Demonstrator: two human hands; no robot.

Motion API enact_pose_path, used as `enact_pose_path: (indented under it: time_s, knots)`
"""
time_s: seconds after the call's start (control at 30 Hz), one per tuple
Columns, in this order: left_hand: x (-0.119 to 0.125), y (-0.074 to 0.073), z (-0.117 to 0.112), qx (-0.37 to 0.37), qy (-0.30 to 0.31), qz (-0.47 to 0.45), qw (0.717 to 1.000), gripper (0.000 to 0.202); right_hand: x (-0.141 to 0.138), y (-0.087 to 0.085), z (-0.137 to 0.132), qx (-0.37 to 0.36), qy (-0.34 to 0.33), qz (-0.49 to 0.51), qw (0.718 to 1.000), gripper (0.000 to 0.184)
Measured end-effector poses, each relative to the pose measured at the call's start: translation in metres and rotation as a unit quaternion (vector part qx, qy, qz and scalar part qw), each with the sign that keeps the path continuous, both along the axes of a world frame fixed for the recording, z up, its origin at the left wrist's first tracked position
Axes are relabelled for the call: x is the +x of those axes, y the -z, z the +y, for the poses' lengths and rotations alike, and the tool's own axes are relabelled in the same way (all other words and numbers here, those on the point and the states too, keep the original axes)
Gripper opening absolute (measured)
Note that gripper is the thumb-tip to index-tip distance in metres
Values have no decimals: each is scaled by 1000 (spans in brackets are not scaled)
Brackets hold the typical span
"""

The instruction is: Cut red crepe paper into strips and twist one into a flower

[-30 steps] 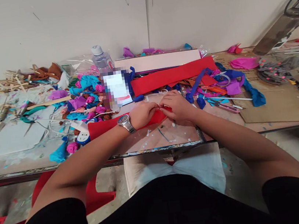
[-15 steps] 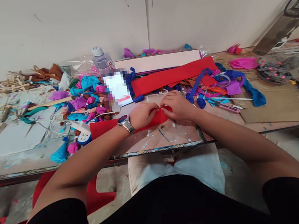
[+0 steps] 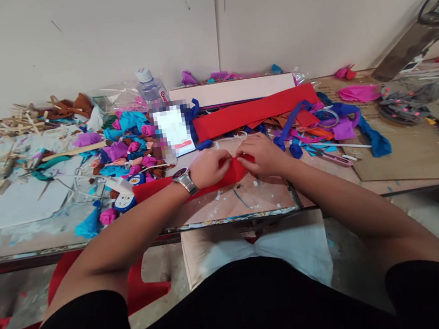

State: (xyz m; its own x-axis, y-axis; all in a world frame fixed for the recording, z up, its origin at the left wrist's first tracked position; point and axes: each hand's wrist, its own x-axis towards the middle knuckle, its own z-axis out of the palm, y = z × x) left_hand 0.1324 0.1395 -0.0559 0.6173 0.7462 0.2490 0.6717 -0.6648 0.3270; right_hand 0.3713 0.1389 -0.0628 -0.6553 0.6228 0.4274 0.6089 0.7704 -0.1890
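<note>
A long red fabric strip lies across the worktable in front of me. My left hand, with a metal watch on its wrist, is closed on the strip's right end. My right hand pinches the same end from the other side, and the fingertips of both hands meet over the red cloth. The part of the strip under my hands is hidden.
Small rolled fabric flowers in pink, purple and blue are heaped to the left. A wider red fabric band, a water bottle and blue strips lie behind and to the right. Wooden scraps fill the far left.
Both hands stay on the red strip's end and have worked it slightly; more red cloth now shows bunched between the fingertips.
</note>
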Motion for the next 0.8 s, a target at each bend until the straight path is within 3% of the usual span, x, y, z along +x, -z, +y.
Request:
enact_pose_path:
  time_s: [0.3,0.8]
  knots:
    - [0,-1,-1,-8,15,-6,1000,28,-2,-1,-1,16,-5,-15,1000,14]
    - [-1,2,3,-7,-33,-6,999,31,2,-1,-1,11,16,-7,1000,17]
